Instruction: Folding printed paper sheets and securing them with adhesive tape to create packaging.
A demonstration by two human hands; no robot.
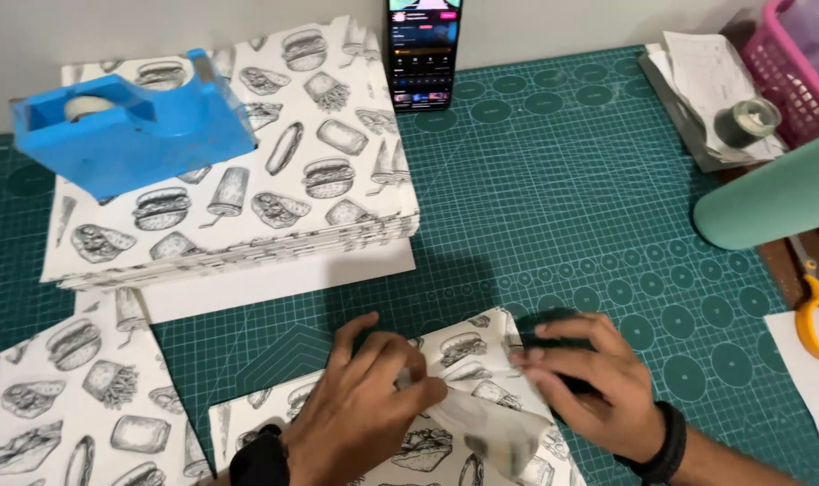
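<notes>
Head cam: both hands [364, 405] [589, 378] pinch printed sheet [445, 432], long axis running L-R.

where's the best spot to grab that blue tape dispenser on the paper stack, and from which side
Probably from above, across the blue tape dispenser at its narrower middle, fingers on its two long flat sides. It sits tilted on the stack of printed paper, roll end at the left, so avoid the right end, where the cutter probably is. Both hands are busy on the sheet below.
</notes>
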